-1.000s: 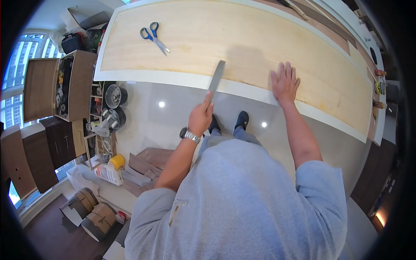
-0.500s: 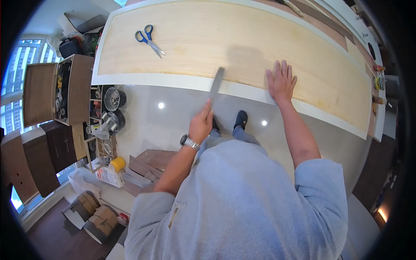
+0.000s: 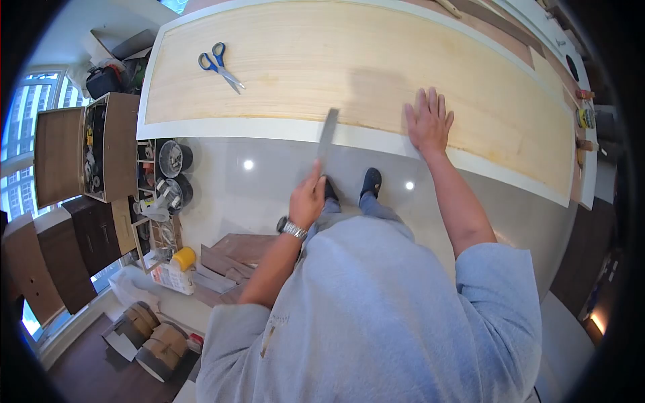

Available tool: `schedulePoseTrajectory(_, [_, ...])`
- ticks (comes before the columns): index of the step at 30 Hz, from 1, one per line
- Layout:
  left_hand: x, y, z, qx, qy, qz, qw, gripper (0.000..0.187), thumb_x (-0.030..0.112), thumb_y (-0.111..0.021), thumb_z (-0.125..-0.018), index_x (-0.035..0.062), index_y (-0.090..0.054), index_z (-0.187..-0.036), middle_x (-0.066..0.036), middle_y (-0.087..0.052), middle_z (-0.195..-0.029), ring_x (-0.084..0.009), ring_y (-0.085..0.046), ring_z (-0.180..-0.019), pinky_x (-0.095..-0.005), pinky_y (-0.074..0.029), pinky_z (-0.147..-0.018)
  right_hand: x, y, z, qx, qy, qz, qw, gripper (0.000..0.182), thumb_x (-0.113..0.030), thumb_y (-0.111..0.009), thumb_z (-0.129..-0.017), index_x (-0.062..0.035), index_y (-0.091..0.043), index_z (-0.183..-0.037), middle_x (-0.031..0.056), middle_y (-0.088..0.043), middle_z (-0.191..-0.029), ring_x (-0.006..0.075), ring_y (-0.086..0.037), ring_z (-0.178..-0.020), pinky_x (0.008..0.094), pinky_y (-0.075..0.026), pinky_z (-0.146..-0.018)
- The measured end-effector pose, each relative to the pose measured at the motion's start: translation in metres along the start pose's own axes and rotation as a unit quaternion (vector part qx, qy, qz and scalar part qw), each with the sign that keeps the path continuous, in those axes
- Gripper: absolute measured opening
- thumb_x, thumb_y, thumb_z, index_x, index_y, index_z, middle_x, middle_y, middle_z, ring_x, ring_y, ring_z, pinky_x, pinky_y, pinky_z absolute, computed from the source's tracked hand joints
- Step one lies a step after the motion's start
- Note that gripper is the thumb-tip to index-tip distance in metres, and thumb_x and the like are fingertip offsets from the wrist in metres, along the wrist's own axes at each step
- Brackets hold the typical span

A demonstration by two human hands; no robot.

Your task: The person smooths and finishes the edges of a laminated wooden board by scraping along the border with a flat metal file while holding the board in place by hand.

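Note:
My left hand (image 3: 308,201), with a metal-banded watch on its wrist, is wrapped around the near end of a flat metal file (image 3: 327,140). The file's blade reaches forward across the white near edge of a long pale wood panel (image 3: 282,60), its tip just over the wood. My right hand (image 3: 428,126) lies flat on the panel close to that edge, fingers spread and holding nothing. Blue-handled scissors (image 3: 222,67) rest partly open on the panel's left part.
Black buckets (image 3: 176,158) stand on the floor at left, beside an open wooden cabinet (image 3: 111,148). Brown board offcuts (image 3: 232,258) and a yellow container (image 3: 183,258) lie behind them. Small bottles (image 3: 584,119) stand past the panel's right end. My feet (image 3: 371,181) are under the near edge.
My left hand and the file have drawn back slightly toward my body. The view has shifted a little, moving the panel and scissors left in the picture. My right hand stays flat.

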State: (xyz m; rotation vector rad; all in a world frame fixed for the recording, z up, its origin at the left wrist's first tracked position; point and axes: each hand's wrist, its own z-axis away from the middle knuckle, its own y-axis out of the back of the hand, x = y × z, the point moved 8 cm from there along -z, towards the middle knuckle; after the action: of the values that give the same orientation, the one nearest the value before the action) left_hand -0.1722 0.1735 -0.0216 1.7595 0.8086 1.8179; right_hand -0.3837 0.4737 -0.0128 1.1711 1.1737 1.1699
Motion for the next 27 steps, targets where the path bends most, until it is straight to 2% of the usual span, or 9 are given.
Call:
schedulePoseTrajectory(1, [-0.009,0.003,0.016,-0.015,0.032,0.002,0.999,0.056,0.017,-0.061,-0.100,0.0130,-0.044,-0.153,-0.021,-0.065,-0.075,-0.0416,-0.063,-0.070,-0.0503,-0.051,-0.064,0.000,-0.001,0.005,-0.004,0.000,0.007,1.000,0.068,-0.061,-0.036,-0.103,-0.0225,-0.036,-0.159,0.0052,-0.022,-0.169,0.0292,-0.017,-0.156,0.0612,-0.011,-0.124])
schedulePoseTrajectory(4, [-0.013,-0.004,0.020,-0.016,0.027,0.014,0.999,0.054,0.017,-0.061,-0.100,0.0140,-0.046,-0.152,-0.021,-0.066,-0.075,-0.0413,-0.064,-0.070,-0.0496,-0.052,-0.064,0.002,-0.007,0.003,0.006,-0.001,-0.002,1.000,0.068,-0.061,-0.036,-0.103,-0.0224,-0.036,-0.159,0.0056,-0.023,-0.169,0.0297,-0.018,-0.156,0.0617,-0.011,-0.124])
schedulePoseTrajectory(10, [0.037,-0.040,-0.061,-0.030,-0.001,-0.021,0.999,0.053,0.019,-0.060,-0.101,0.0166,-0.048,-0.152,-0.023,-0.067,-0.078,-0.0413,-0.065,-0.071,-0.0497,-0.053,-0.066,0.001,-0.003,0.003,-0.005,-0.003,-0.008,1.000,0.068,-0.061,-0.037,-0.103,-0.0232,-0.036,-0.159,0.0053,-0.023,-0.169,0.0295,-0.018,-0.156,0.0613,-0.011,-0.124])
schedulePoseTrajectory(13, [0.020,-0.016,-0.024,0.037,-0.043,-0.001,0.998,0.053,0.019,-0.060,-0.101,0.0166,-0.047,-0.152,-0.023,-0.067,-0.078,-0.0421,-0.065,-0.070,-0.0496,-0.053,-0.065,0.003,-0.005,0.003,-0.012,-0.001,-0.014,1.000,0.067,-0.061,-0.037,-0.103,-0.0232,-0.036,-0.159,0.0055,-0.023,-0.169,0.0298,-0.018,-0.156,0.0612,-0.011,-0.124])
schedulePoseTrajectory(16, [-0.009,0.007,0.018,0.006,0.058,0.011,0.998,0.054,0.020,-0.061,-0.101,0.0170,-0.046,-0.153,-0.023,-0.067,-0.079,-0.0428,-0.065,-0.071,-0.0500,-0.053,-0.066,-0.001,0.000,0.005,0.002,0.003,0.004,1.000,0.067,-0.060,-0.037,-0.103,-0.0230,-0.036,-0.159,0.0058,-0.023,-0.169,0.0300,-0.018,-0.156,0.0611,-0.011,-0.124])
schedulePoseTrajectory(19, [-0.010,-0.011,0.002,-0.015,0.048,-0.019,0.999,0.055,0.021,-0.061,-0.101,0.0165,-0.046,-0.153,-0.023,-0.067,-0.080,-0.0422,-0.065,-0.073,-0.0503,-0.053,-0.067,-0.001,-0.004,0.004,0.004,-0.003,0.001,1.000,0.067,-0.060,-0.037,-0.103,-0.0230,-0.036,-0.159,0.0060,-0.024,-0.169,0.0301,-0.019,-0.156,0.0613,-0.011,-0.124])
schedulePoseTrajectory(22, [0.021,-0.030,-0.054,-0.010,0.013,-0.027,1.000,0.055,0.021,-0.061,-0.101,0.0159,-0.046,-0.153,-0.023,-0.068,-0.081,-0.0410,-0.066,-0.074,-0.0503,-0.053,-0.068,0.001,-0.005,0.004,0.012,0.003,0.001,1.000,0.066,-0.059,-0.037,-0.104,-0.0230,-0.036,-0.159,0.0059,-0.024,-0.169,0.0301,-0.019,-0.156,0.0613,-0.012,-0.124])
schedulePoseTrajectory(25, [0.023,-0.030,-0.062,-0.039,0.017,-0.048,0.998,0.055,0.021,-0.061,-0.101,0.0163,-0.045,-0.154,-0.023,-0.068,-0.081,-0.0407,-0.066,-0.074,-0.0500,-0.053,-0.067,0.002,-0.004,0.003,-0.011,-0.002,-0.006,1.000,0.066,-0.059,-0.037,-0.104,-0.0229,-0.036,-0.159,0.0059,-0.024,-0.169,0.0301,-0.019,-0.156,0.0614,-0.012,-0.124])
schedulePoseTrajectory(27, [0.009,-0.011,-0.028,0.007,0.011,-0.025,1.000,0.056,0.021,-0.061,-0.101,0.0172,-0.045,-0.154,-0.023,-0.068,-0.081,-0.0410,-0.066,-0.074,-0.0501,-0.053,-0.067,0.000,-0.002,0.002,-0.004,0.000,-0.011,1.000,0.066,-0.059,-0.037,-0.104,-0.0229,-0.036,-0.159,0.0060,-0.024,-0.169,0.0301,-0.019,-0.156,0.0616,-0.012,-0.124])
